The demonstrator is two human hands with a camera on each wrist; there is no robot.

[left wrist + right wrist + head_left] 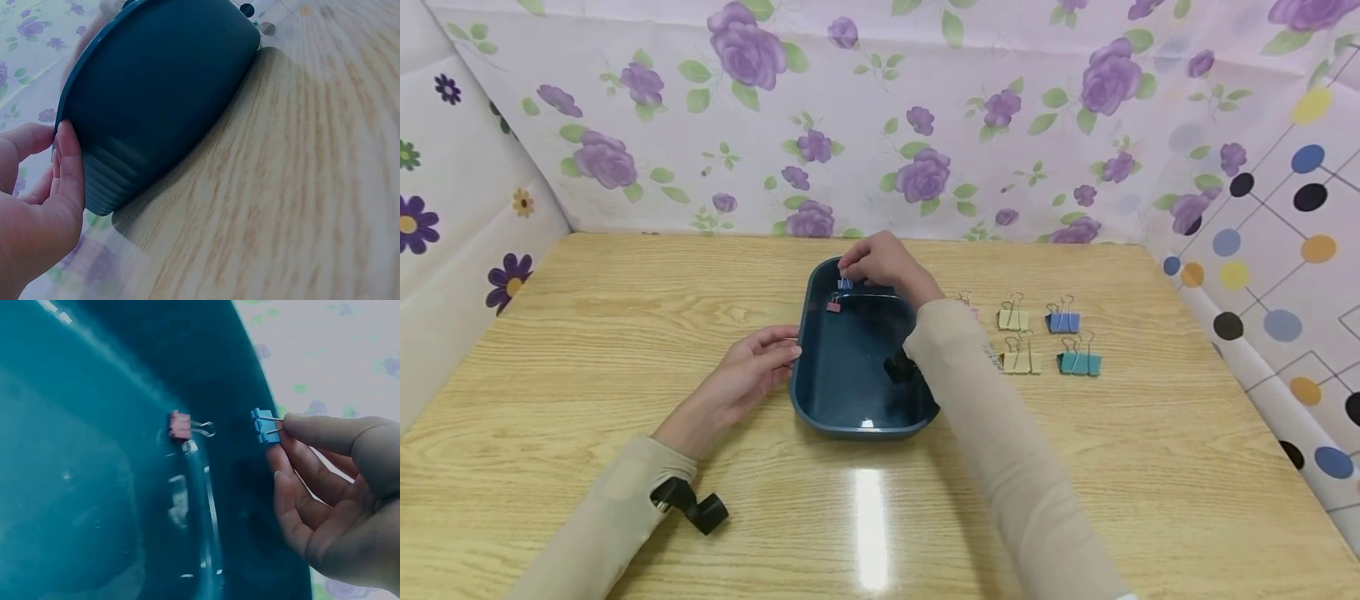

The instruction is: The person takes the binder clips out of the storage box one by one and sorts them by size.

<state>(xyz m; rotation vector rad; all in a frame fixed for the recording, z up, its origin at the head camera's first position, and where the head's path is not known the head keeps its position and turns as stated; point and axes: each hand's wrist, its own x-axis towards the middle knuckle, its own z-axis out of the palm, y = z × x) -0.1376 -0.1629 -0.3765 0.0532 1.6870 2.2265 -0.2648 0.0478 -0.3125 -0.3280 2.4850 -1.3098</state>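
The right hand [883,262] pinched a small blue clip [265,427] over the tray's [820,417] far rim; the left hand [752,375], fingers relaxed, touched its left wall. The clip could slip outside, since the grip looked thin.

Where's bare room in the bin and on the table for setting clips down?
Inside the teal bin, the floor nearer the person is bare; the far end is crowded by the pink clip and the right hand holding the blue clip. Table left of the left hand is bare; right of the bin, clips cluster.
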